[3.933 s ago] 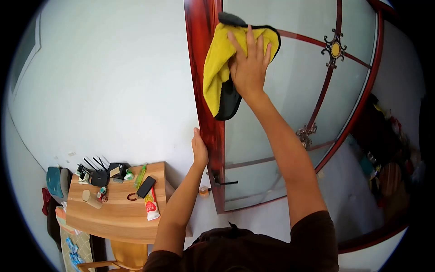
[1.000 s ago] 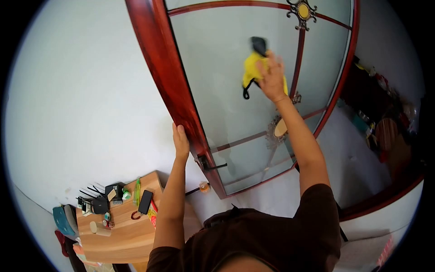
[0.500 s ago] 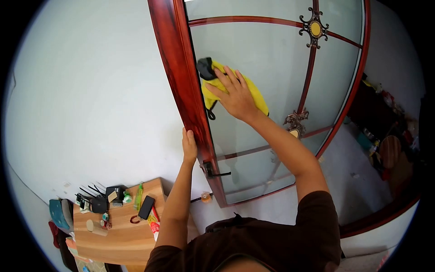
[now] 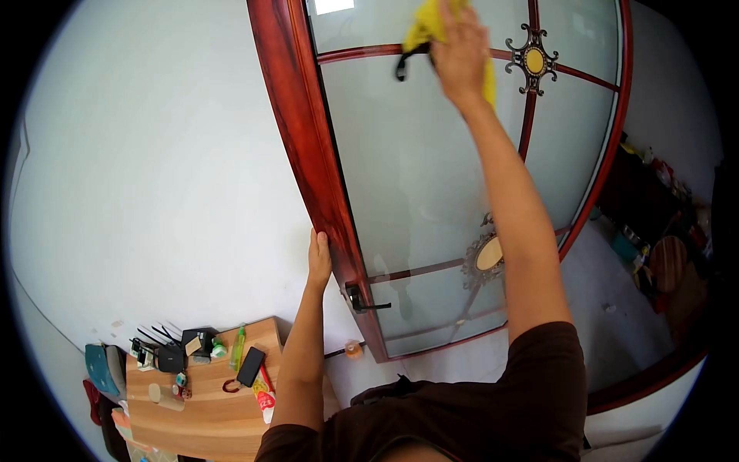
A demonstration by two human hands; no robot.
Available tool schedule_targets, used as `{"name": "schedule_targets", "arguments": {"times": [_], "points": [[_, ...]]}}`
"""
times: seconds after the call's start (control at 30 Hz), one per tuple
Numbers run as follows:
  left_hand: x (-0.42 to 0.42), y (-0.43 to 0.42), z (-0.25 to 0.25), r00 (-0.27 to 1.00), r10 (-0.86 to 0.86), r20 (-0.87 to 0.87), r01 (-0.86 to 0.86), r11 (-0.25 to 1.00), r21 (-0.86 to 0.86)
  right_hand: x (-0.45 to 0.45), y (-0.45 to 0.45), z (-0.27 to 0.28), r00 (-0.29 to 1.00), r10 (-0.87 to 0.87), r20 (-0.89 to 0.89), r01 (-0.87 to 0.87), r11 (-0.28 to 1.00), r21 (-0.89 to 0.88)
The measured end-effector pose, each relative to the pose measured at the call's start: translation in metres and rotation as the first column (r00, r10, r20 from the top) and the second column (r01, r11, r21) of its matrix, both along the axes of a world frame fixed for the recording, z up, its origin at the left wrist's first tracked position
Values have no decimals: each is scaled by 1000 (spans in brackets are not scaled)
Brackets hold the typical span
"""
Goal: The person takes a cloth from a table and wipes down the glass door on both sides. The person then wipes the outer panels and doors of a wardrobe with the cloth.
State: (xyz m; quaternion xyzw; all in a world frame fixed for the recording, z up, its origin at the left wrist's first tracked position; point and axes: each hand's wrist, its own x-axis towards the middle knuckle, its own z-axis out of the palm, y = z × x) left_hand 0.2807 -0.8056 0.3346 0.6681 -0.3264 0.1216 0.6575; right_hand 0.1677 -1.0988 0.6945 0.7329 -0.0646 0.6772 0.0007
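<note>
My right hand (image 4: pixel 462 65) presses a yellow cloth (image 4: pixel 425 25) with dark edging against the upper part of a glass-paned door (image 4: pixel 408 162). Its fingers lie over the cloth and are slightly blurred, and a black loop dangles from the cloth's left side. The door's frame (image 4: pixel 289 100) is reddish-brown wood. Lower down, my left hand (image 4: pixel 319 260) grips the outer edge of that frame, above the black door handle (image 4: pixel 360 299); some of its fingers are hidden behind the edge.
Ornate metal rosettes (image 4: pixel 534 61) sit on the glazing bars. At lower left stands a wooden table (image 4: pixel 208 420) with a black phone (image 4: pixel 250 366), a router (image 4: pixel 171 356) and a green bottle (image 4: pixel 237 346). Beyond the door, various household items (image 4: pixel 666 262) crowd the right side.
My right hand has moved the cloth up and to the right across the glass, from the middle pane to the upper crossbar. My left hand stays on the door edge.
</note>
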Motion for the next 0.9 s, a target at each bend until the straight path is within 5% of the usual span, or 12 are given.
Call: {"name": "schedule_targets", "arguments": {"times": [0.03,0.3,0.57,0.8,0.9], "points": [[-1,0,0,1000,2,0,-2,1000,-5,17,-44,-21,968,-10,251,54,984,-171],[19,-9,-17,999,47,-13,-47,998,-32,-38,-163,-96,932,-172,320,133,981,142],[10,-14,1,999,13,-51,-16,998,-64,-24,-127,-160,905,-280,319,144,910,388],[11,-13,2,995,26,-94,-29,999,-30,6,-32,-249,982,-167,85,142,961,239],[7,-14,3,994,38,-102,-43,998,-42,8,5,-269,1000,7,7,-7,1000,6]]}}
